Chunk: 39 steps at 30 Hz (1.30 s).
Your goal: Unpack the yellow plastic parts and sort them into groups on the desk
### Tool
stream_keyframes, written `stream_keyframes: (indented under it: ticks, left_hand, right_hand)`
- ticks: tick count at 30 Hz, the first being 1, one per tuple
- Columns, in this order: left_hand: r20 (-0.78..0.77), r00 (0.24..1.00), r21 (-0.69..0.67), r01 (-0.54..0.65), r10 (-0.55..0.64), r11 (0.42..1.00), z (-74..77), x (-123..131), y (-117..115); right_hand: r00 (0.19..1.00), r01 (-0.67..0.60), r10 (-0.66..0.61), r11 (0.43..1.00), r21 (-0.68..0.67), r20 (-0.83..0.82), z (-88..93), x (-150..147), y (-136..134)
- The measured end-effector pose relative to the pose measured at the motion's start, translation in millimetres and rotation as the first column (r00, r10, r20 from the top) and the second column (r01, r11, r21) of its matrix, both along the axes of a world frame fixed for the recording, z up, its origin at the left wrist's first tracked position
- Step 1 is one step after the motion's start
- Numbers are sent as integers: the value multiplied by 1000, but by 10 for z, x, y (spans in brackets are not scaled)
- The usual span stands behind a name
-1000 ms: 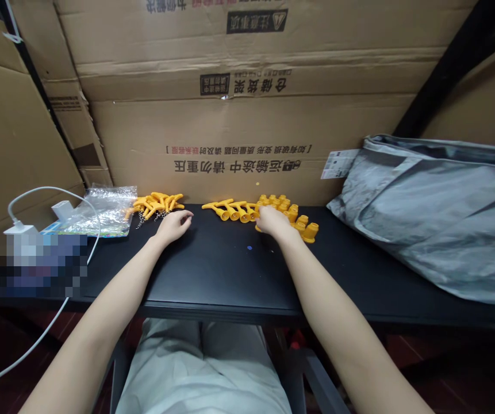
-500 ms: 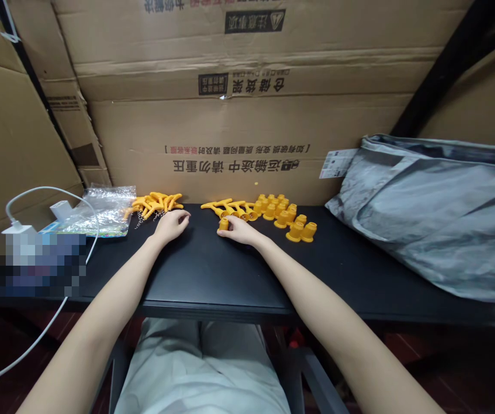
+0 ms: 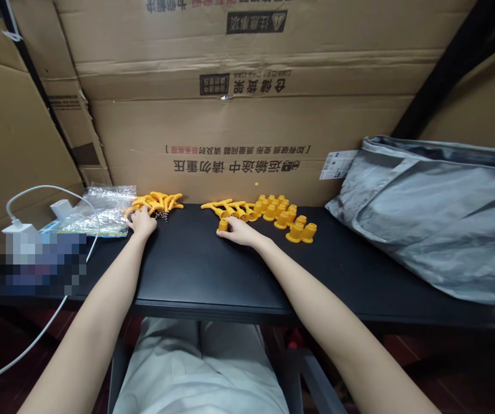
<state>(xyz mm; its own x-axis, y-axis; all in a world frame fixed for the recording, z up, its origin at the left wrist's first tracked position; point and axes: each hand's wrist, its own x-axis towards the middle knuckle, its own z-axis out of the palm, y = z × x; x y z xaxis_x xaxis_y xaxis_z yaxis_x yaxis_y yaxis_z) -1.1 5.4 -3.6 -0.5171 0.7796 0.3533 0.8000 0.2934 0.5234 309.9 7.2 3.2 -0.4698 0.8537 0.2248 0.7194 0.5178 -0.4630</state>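
My left hand (image 3: 142, 223) reaches over the near left edge of a pile of orange corkscrews (image 3: 161, 201), its fingers apart and touching the pieces there. Thin metal spirals (image 3: 161, 216) stick out of the pile beside my thumb. Near the middle of the black table, my right hand (image 3: 239, 232) grips a small yellow flanged sleeve (image 3: 223, 225) between thumb and fingers. Just behind it lie several orange handles with flared yellow sleeves (image 3: 232, 211), side by side. To the right stand several loose yellow sleeves (image 3: 282, 218), narrow end up.
Clear plastic packaging (image 3: 111, 210) lies left of the pile. A white charger (image 3: 20, 236) with a looping white cable (image 3: 49, 187) sits farther left, beside a blurred-out patch. A large grey bag (image 3: 428, 218) fills the right side. Cardboard (image 3: 238, 126) walls the table's back.
My left hand has moved left from beside the corkscrew pile to over its near edge, its fingers spreading. My right hand stays in place with the yellow sleeve.
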Motion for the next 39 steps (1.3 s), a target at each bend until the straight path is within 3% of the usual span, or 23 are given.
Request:
stream_keyframes:
  ticks: [4, 9, 21, 25, 28, 30, 33, 36, 39]
  left_hand:
    - [-6, 1000, -40, 5, -5, 999, -58, -74, 42]
    - [-97, 995, 19, -15, 17, 1000, -50, -39, 12]
    - [-266, 952, -21, 150, -151, 988, 5, 80, -20]
    - [-159, 977, 75, 155, -141, 985, 51, 157, -5]
    - [77, 987, 215, 119, -138, 969, 96, 237, 19]
    - [289, 935, 325, 108, -207, 940, 117, 297, 44]
    - [551, 733, 486, 106, -399, 867, 128, 397, 86]
    - [640, 573, 559, 110, -512, 822, 118, 492, 108]
    - [623, 560, 577, 143, -547, 804, 102, 548, 106]
  right_hand:
    - [1000, 3, -3, 1000, 8, 5, 2, 3, -5]
    - [1000, 7, -7, 1000, 2, 23, 8, -2, -11]
    - [1000, 10, -10, 1000, 5, 24, 23, -2, -27]
    - [1000, 5, -5, 1000, 3, 21, 14, -2, -20]
    - [1000, 10, -11, 1000, 7, 19, 13, -3, -20]
    - [1000, 4, -4, 1000, 3, 16, 20, -3, -25]
    - [1000, -14, 14, 1000, 9, 19, 37, -1, -41]
    - [999, -21, 21, 1000, 16, 28, 51, 0, -57]
    - [1000, -12, 12, 1000, 11, 22, 54, -1, -61]
